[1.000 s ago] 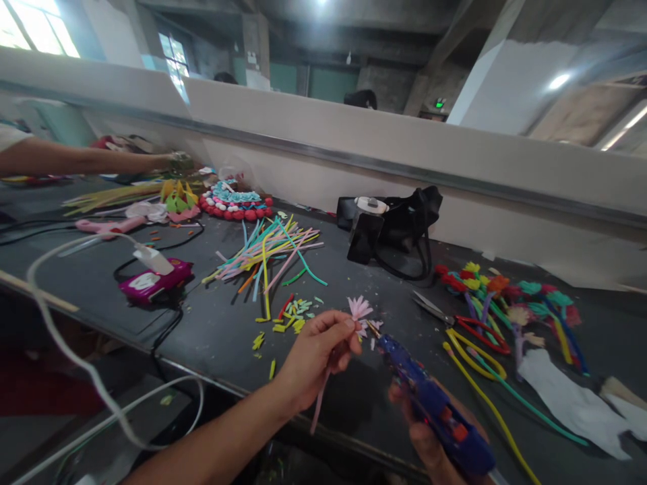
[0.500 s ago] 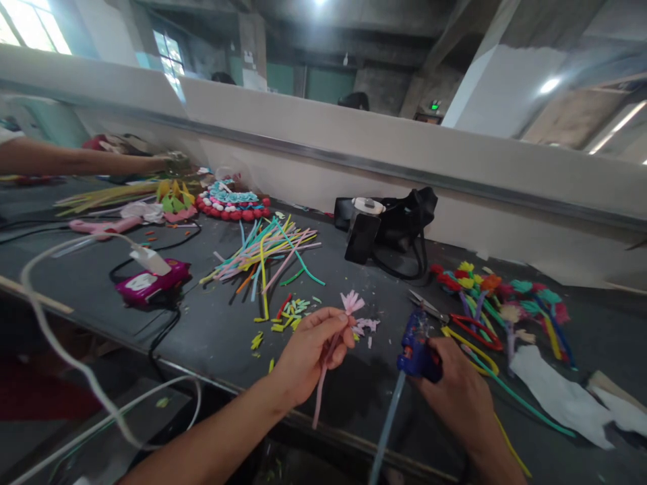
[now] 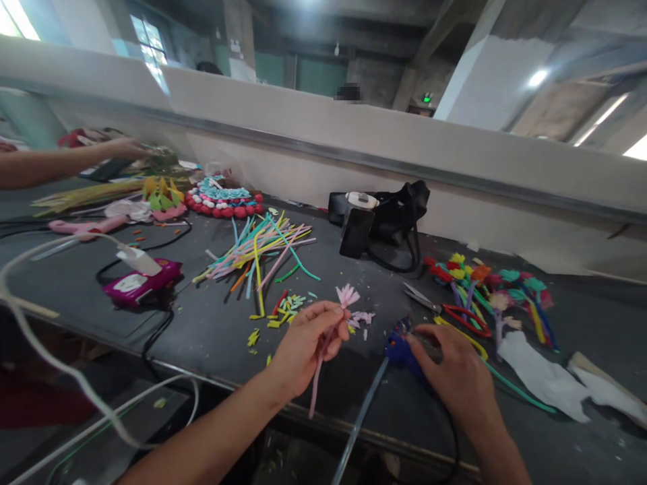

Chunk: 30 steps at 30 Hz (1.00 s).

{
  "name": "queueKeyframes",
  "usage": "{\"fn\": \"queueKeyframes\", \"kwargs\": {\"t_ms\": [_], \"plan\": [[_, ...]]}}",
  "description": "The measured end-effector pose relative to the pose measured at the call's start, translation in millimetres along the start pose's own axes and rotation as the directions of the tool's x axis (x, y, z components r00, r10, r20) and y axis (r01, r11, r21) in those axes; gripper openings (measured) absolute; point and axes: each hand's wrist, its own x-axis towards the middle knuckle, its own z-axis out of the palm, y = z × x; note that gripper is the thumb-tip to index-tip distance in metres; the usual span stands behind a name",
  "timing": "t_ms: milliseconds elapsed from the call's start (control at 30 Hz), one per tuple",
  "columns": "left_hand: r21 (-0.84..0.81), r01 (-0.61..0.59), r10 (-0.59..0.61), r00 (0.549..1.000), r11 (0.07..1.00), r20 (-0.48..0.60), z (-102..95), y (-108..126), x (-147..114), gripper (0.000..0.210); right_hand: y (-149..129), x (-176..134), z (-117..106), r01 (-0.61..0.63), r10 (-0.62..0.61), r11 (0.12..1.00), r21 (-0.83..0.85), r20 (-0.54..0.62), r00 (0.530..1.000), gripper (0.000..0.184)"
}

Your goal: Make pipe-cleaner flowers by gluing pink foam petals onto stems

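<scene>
Between the thumb and fingers of my left hand (image 3: 313,337) is a pink pipe-cleaner flower (image 3: 348,296). Its fringed head points up and its stem hangs below the palm. My right hand (image 3: 457,370) is spread open at the side of a blue glue gun (image 3: 402,350), its thumb at or touching the body. The gun lies low over the table with a long clear glue stick (image 3: 361,417) out of its back. Pink clippings (image 3: 361,318) lie just beyond the left hand, and red-handled scissors (image 3: 455,315) lie beyond the right.
Colourful pipe cleaners (image 3: 260,252) are heaped mid-table, with cut bits (image 3: 286,310) nearby. Finished flowers (image 3: 485,283) and white paper (image 3: 540,377) lie right. A black bag (image 3: 399,215) stands at the back. Left are a purple power strip (image 3: 141,281) and another person's arm (image 3: 60,162).
My right hand has lowered the glue gun to the left and loosened its fingers from it. My left hand keeps the pink flower. The view has shifted slightly.
</scene>
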Motion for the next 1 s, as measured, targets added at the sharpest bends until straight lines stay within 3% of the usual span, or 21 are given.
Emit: {"fn": "queueKeyframes", "kwargs": {"t_ms": [67,200,367,433,533,667,833,1000], "plan": [[0.002,0.002,-0.002,1.000,1.000,0.002,1.2,-1,0,0.017,-21,7,6,0.057,-0.057,0.998,0.020,-0.026,0.998,0.023],[0.008,0.005,-0.005,1.000,1.000,-0.001,1.8,-3,0,0.018,-54,20,25,0.133,-0.116,0.980,-0.147,0.117,0.986,0.011],[0.033,0.009,-0.009,1.000,0.999,-0.001,-0.5,-5,-1,0.018,-63,26,40,0.163,-0.119,0.962,-0.220,0.200,0.972,0.011],[0.037,0.008,-0.008,1.000,0.999,0.000,-0.9,-5,-1,0.019,-63,25,39,0.150,-0.124,0.977,-0.154,0.167,0.978,0.012],[0.047,0.012,-0.012,1.000,0.999,0.002,-0.5,-6,-1,0.018,-66,19,29,0.094,-0.099,0.992,0.078,0.059,0.993,0.009],[0.065,0.040,-0.039,0.999,0.997,-0.003,2.2,-7,-1,0.019,-68,9,3,0.041,-0.031,0.926,0.375,-0.030,0.999,0.008],[0.074,0.073,-0.073,0.997,0.995,-0.001,6.8,-11,-2,0.020,-70,5,-20,0.121,-0.081,0.910,0.396,-0.115,0.990,0.013],[0.097,0.065,-0.067,0.998,0.993,0.018,7.7,-15,-2,0.021,-77,4,-23,0.128,-0.071,0.939,0.319,-0.186,0.980,0.016]]}}
